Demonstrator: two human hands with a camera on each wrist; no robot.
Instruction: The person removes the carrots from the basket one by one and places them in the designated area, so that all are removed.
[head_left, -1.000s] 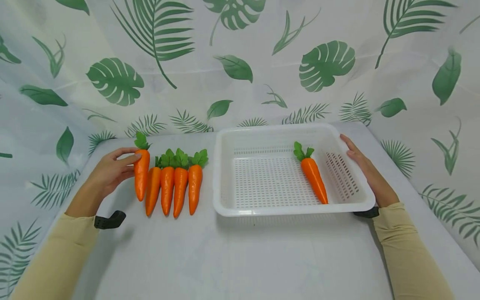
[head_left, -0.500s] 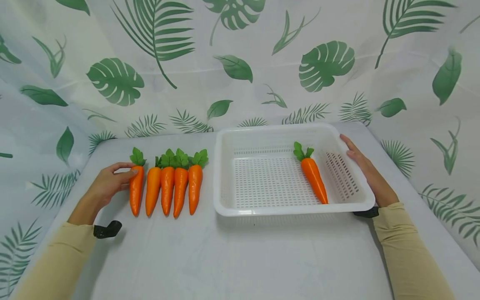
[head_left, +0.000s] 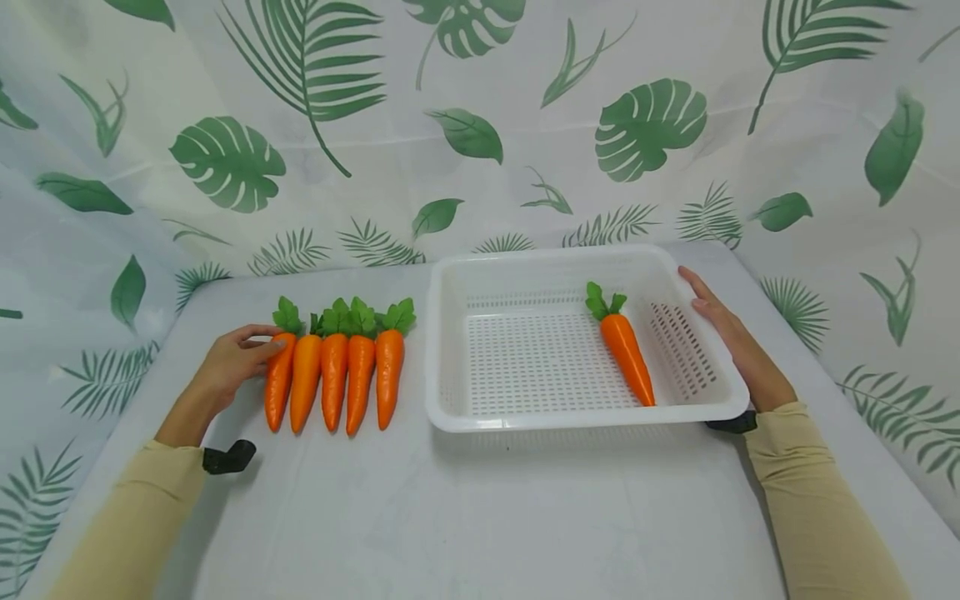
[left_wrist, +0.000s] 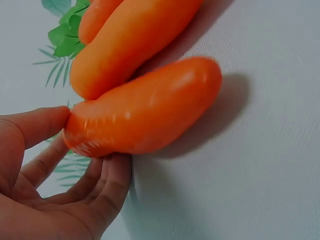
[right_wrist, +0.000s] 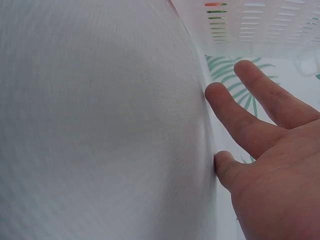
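Note:
My left hand (head_left: 232, 364) pinches the thick leafy end of the leftmost orange carrot (head_left: 278, 387) between thumb and fingers. In the left wrist view, this carrot (left_wrist: 150, 110) lies against the neighbouring carrot (left_wrist: 125, 47), and its narrow end casts a shadow. Several carrots stand side by side in a row, leaves away from me. To their right sits a white plastic basket (head_left: 585, 419) with one carrot (head_left: 628, 360) lying tilted near its right wall. My right hand (head_left: 742, 354) rests along the basket's right side; the right wrist view has its fingers (right_wrist: 245, 117) spread and extended below the perforated wall.
A white cloth-covered table (head_left: 480, 517) lies beneath everything. Behind and at both sides hangs a leaf-printed curtain (head_left: 525, 108). A narrow gap separates the carrot row from the basket's left wall. A black wrist strap (head_left: 228, 457) is on the left wrist.
My left hand has lowered its carrot to the table at the row's left end, then shifted it right, up to the neighbouring carrot. The right hand and basket have stayed put.

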